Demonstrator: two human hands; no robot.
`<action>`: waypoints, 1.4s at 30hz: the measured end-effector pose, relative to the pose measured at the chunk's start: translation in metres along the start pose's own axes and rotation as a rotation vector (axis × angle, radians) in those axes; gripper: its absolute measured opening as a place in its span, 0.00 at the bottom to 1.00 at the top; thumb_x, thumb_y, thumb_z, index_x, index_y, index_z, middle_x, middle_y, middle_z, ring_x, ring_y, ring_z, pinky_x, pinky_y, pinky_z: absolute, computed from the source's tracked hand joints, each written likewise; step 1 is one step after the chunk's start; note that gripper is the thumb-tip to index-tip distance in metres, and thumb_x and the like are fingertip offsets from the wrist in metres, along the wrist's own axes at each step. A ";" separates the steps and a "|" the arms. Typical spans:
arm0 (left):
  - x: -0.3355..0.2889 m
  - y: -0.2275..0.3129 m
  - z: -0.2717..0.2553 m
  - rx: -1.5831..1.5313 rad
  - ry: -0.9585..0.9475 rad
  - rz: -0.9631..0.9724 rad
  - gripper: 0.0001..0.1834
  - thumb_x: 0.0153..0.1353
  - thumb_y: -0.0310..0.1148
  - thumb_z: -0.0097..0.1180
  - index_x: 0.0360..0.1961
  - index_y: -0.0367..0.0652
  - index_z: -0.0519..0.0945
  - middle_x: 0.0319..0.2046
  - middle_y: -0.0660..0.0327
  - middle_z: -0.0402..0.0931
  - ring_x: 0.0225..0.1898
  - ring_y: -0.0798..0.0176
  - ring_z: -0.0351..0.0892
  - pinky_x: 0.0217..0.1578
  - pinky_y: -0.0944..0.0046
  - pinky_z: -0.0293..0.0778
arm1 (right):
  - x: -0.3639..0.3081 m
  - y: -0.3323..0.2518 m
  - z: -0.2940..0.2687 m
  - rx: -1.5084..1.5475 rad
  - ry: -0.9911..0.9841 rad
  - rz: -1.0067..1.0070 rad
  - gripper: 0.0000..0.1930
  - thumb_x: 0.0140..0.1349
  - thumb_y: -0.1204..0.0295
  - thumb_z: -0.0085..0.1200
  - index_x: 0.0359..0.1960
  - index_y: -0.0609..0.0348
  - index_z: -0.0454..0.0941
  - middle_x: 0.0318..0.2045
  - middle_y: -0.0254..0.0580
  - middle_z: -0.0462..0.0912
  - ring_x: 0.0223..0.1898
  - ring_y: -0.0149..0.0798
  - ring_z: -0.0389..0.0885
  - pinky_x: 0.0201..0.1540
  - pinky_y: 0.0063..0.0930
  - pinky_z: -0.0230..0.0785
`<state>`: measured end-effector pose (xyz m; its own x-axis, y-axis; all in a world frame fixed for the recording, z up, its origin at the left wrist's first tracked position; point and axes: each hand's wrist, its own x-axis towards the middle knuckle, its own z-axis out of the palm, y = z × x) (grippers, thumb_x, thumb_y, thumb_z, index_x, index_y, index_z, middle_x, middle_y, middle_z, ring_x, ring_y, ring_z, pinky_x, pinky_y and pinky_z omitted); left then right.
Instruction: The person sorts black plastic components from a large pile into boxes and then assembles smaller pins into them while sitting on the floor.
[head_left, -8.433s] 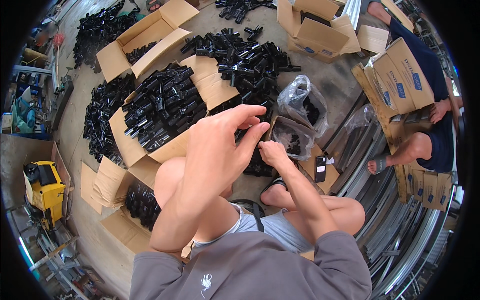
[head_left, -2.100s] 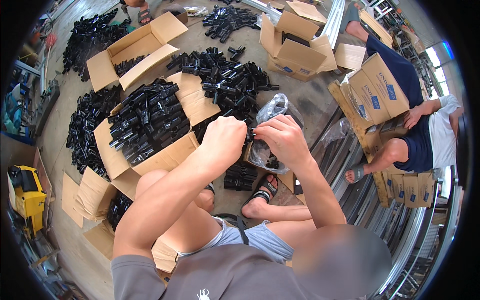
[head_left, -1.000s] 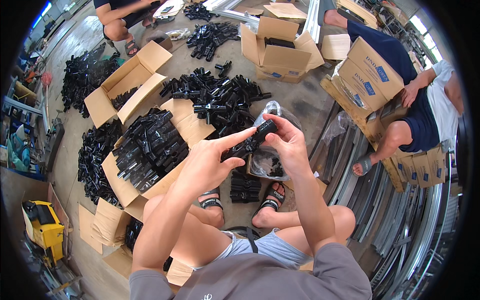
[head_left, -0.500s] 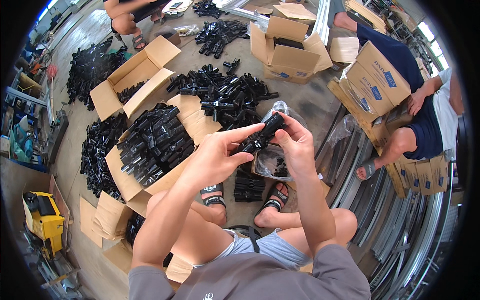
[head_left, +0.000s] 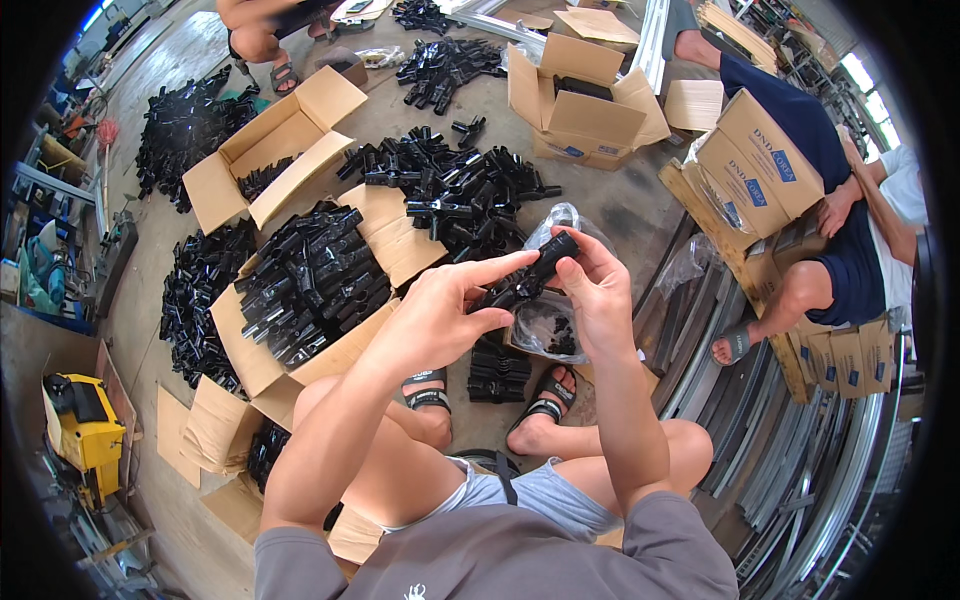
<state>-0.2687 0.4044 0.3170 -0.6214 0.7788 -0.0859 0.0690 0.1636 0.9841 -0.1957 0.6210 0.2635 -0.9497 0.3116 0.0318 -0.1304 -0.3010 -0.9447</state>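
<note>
1. That glossy black pipe joint (head_left: pixel 552 255) looks smooth-barrelled up top, knobblier lower down.
2. It slants above the floor (head_left: pixel 600 185), between left hand (head_left: pixel 435 308) and right hand (head_left: pixel 602 300).
3. Fingers grip it, 1 hand per end.

Black fitting (head_left: pixel 550 257), plain tan box (head_left: pixel 290 190), pale grey shorts (head_left: pixel 565 495), dark grey shirt (head_left: pixel 530 550), yellow-and-black machine (head_left: pixel 92 430)

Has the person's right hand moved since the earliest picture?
Yes: in the view, the right hand has gone from the left of the plastic-lined box to its upper right.
</note>
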 end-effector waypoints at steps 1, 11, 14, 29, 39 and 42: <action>0.000 -0.001 0.000 0.000 0.000 0.000 0.41 0.60 0.13 0.62 0.75 0.54 0.72 0.52 0.61 0.85 0.39 0.77 0.78 0.40 0.69 0.79 | 0.000 0.000 0.000 -0.003 0.007 0.005 0.22 0.68 0.70 0.67 0.62 0.64 0.79 0.46 0.38 0.87 0.44 0.29 0.85 0.49 0.27 0.81; 0.003 -0.008 0.009 -0.262 -0.026 -0.193 0.44 0.61 0.19 0.67 0.77 0.57 0.67 0.51 0.59 0.84 0.45 0.73 0.82 0.43 0.70 0.80 | 0.003 -0.009 0.003 -0.179 0.080 0.068 0.22 0.71 0.63 0.64 0.60 0.63 0.80 0.46 0.38 0.87 0.43 0.29 0.85 0.45 0.25 0.80; -0.002 -0.004 0.011 -0.634 -0.025 -0.277 0.45 0.62 0.21 0.68 0.79 0.57 0.64 0.52 0.57 0.83 0.50 0.67 0.85 0.50 0.67 0.81 | 0.019 -0.005 -0.013 -0.039 0.186 0.114 0.28 0.78 0.48 0.48 0.60 0.64 0.79 0.43 0.40 0.86 0.40 0.31 0.86 0.37 0.25 0.80; -0.003 0.005 0.012 -0.837 0.133 -0.109 0.45 0.64 0.18 0.65 0.79 0.54 0.61 0.53 0.57 0.82 0.53 0.60 0.85 0.59 0.58 0.80 | -0.037 0.266 -0.215 -1.642 0.143 0.692 0.17 0.71 0.74 0.44 0.47 0.66 0.88 0.51 0.64 0.86 0.54 0.61 0.86 0.57 0.53 0.80; -0.004 0.007 0.001 -0.847 0.209 -0.104 0.46 0.63 0.18 0.66 0.79 0.53 0.61 0.54 0.55 0.83 0.54 0.59 0.85 0.58 0.58 0.81 | -0.031 0.220 -0.160 -1.272 0.408 0.463 0.09 0.62 0.74 0.61 0.40 0.66 0.84 0.40 0.60 0.89 0.45 0.58 0.88 0.52 0.47 0.80; 0.002 0.009 0.003 -0.848 0.201 -0.069 0.46 0.63 0.18 0.66 0.80 0.53 0.60 0.53 0.54 0.83 0.54 0.57 0.85 0.59 0.56 0.81 | -0.017 0.163 -0.114 -0.577 0.580 0.141 0.11 0.60 0.73 0.71 0.38 0.67 0.83 0.34 0.46 0.89 0.37 0.38 0.89 0.43 0.31 0.81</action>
<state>-0.2669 0.4089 0.3254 -0.7342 0.6490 -0.1995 -0.5282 -0.3613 0.7685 -0.1679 0.6696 0.0720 -0.6283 0.7681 -0.1238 0.2953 0.0882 -0.9513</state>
